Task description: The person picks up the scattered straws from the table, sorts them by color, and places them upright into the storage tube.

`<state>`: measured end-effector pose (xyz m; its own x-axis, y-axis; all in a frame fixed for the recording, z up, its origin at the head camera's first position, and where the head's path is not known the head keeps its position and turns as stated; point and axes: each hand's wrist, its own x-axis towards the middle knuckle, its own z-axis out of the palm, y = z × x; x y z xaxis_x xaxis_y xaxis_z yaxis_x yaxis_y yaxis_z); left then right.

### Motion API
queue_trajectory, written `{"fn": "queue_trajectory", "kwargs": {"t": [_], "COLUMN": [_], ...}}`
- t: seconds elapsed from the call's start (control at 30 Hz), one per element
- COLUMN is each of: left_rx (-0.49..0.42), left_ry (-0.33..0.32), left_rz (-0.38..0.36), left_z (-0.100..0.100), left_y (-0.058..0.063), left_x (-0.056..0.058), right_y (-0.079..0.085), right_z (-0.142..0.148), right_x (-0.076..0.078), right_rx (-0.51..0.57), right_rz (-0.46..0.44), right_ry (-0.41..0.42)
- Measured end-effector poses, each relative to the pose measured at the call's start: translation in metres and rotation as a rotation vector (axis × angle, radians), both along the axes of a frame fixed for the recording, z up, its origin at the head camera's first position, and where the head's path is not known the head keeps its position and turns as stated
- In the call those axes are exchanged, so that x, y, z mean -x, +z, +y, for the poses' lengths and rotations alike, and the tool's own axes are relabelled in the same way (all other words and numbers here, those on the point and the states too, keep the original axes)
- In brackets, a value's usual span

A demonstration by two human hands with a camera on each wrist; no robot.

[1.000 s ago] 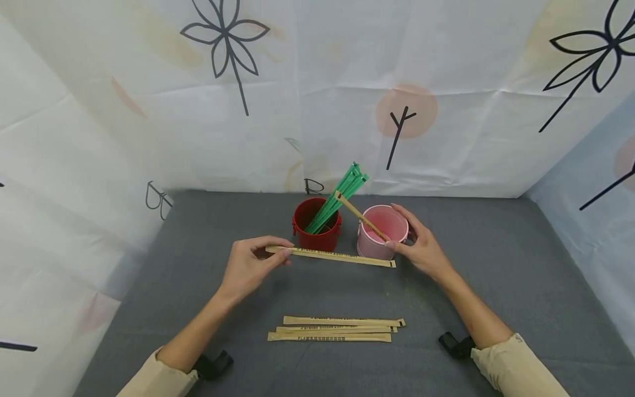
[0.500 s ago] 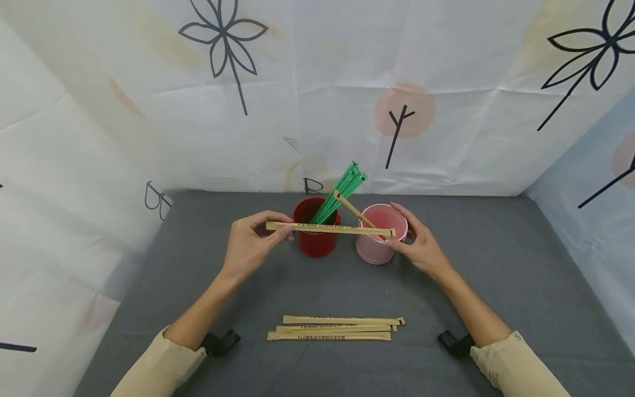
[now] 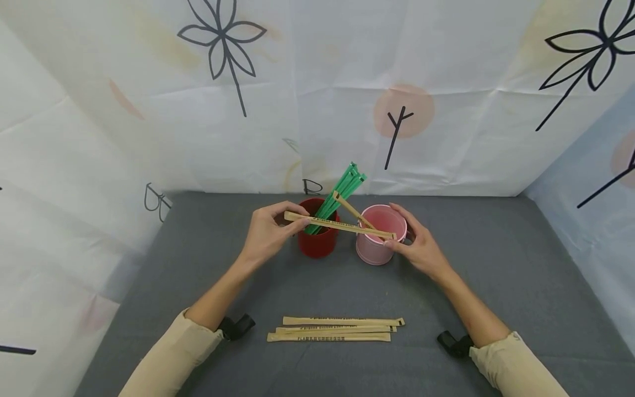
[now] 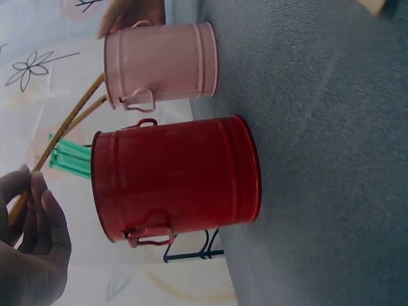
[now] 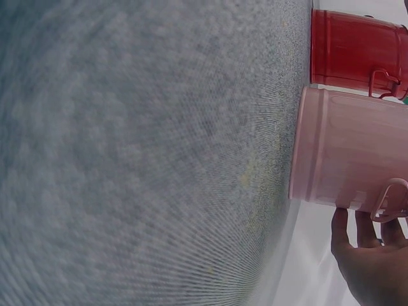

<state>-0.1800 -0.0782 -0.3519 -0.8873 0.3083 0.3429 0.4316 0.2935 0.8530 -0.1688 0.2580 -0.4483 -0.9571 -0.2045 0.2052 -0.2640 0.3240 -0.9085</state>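
My left hand (image 3: 270, 231) pinches a long straw in a tan paper wrapper (image 3: 342, 226) by its left end. The straw slants slightly down to the right, its far end over the mouth of a pink bucket (image 3: 372, 252). My right hand (image 3: 420, 251) grips that bucket at its right rim; in the right wrist view its fingers (image 5: 366, 229) touch the bucket's side. Another tan paper-wrapped straw (image 3: 345, 204) leans in the pink bucket, sticking out to the upper left. Left of it stands a red bucket (image 3: 317, 246) holding several green-wrapped straws (image 3: 343, 187).
Several more tan paper-wrapped straws (image 3: 329, 337) lie side by side on the grey tabletop (image 3: 198, 264), nearer the person. A white printed cloth (image 3: 317, 110) hangs behind the table. Both wrists carry black camera mounts (image 3: 237, 327).
My left hand has lifted the wrapped straw away from the tabletop, then moved right, bringing its end over the pink bucket. The right hand keeps its hold on the bucket.
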Motion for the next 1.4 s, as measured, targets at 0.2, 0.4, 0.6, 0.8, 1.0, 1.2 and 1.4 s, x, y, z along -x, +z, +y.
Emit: {"fn": "queue_trajectory", "kwargs": {"t": [0.2, 0.4, 0.6, 0.8, 1.0, 1.2, 1.4], "left_rx": [-0.03, -0.066, -0.117, -0.223, -0.212, -0.174, -0.131], "left_ry": [-0.047, -0.083, -0.102, -0.16, -0.155, -0.149, -0.121], "left_rz": [-0.08, -0.131, -0.144, -0.185, -0.189, -0.182, -0.148], "left_z": [0.008, 0.016, 0.025, 0.035, 0.043, 0.053, 0.06], "left_y": [0.001, 0.0, -0.026, -0.037, -0.042, -0.04, -0.038], "left_x": [0.002, 0.007, 0.026, 0.036, 0.041, 0.044, 0.047], "right_y": [0.001, 0.001, 0.0, 0.0, -0.001, -0.001, -0.001], "right_z": [-0.001, -0.001, -0.001, -0.001, -0.002, -0.001, -0.001], "right_x": [-0.001, -0.001, -0.001, -0.001, -0.002, -0.001, 0.001], "right_rx": [0.006, 0.012, 0.006, 0.0, 0.002, 0.013, 0.01], "right_rz": [-0.001, 0.013, 0.01, 0.0, 0.004, 0.009, 0.011], "right_ry": [-0.004, 0.003, 0.003, -0.009, -0.006, -0.002, -0.003]}}
